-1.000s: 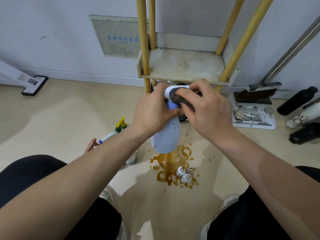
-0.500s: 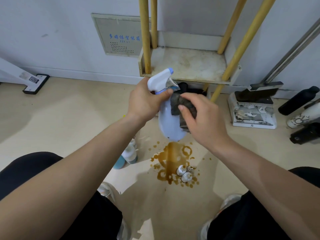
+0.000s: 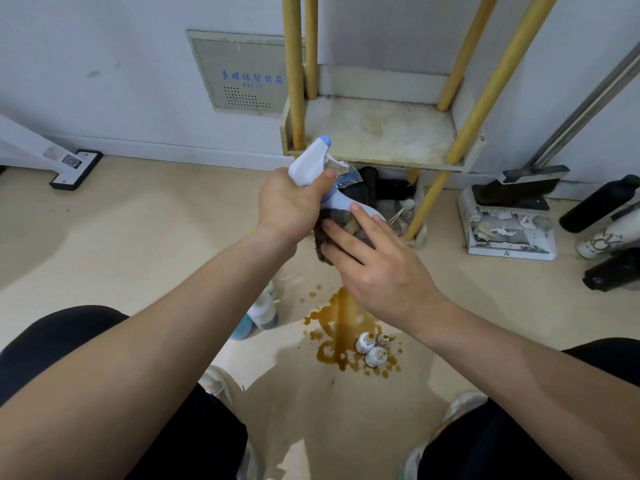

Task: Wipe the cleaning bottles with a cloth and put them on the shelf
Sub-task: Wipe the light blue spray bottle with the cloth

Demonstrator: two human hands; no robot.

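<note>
A: Spray bottle [image 3: 306, 166] position?
B: In front of the shelf's [image 3: 381, 133] front edge; left hand [image 3: 287, 204] round its neck, right hand [image 3: 377, 268] flat on the cloth [image 3: 337, 215] against its body.
A: Floor below?
B: Spill [image 3: 341, 306], three small bottles [image 3: 374, 353] standing in it. Dustpan [image 3: 509, 233] right of the shelf.

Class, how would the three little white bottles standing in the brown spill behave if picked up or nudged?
Probably light: the little bottles are small beside the right hand. Likely wet and slippery underneath, since they stand in the spill. Upright and close together, so a nudge may topple them.
</note>
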